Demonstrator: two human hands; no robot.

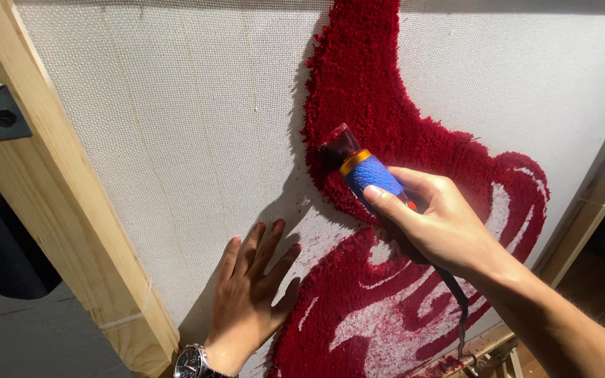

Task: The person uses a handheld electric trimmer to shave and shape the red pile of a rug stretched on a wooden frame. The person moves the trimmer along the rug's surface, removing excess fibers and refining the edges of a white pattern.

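My right hand [442, 227] is closed around a blue trimmer [372, 175]. The thumb lies along its bumpy blue grip. The trimmer's dark head [337, 145] pokes out of my fist toward 10 o'clock, past an orange ring [355, 162]. Its long line runs from 4 o'clock at my wrist up to 10 o'clock at the head. The head sits right on the red fluffy pile [365, 77], at the left edge of the red shape, where red meets bare cloth. A dark cord [460, 308] hangs from under my hand down toward 6 o'clock.

My left hand [250, 294] is open and flat, fingers spread, pressed on the white backing cloth [176, 126]. It holds nothing. It lies at 8 o'clock from the trimmer head, near the lower red patch [330, 280], which sits just at 3 o'clock from that thumb. My right hand is the one nearer the trimmer head. A wristwatch [192, 362] is on my left wrist.

The cloth is stretched on a wooden frame [71, 224], with its thick post at 9 o'clock. White curvy lines [502, 210] run through the red at 3 o'clock.
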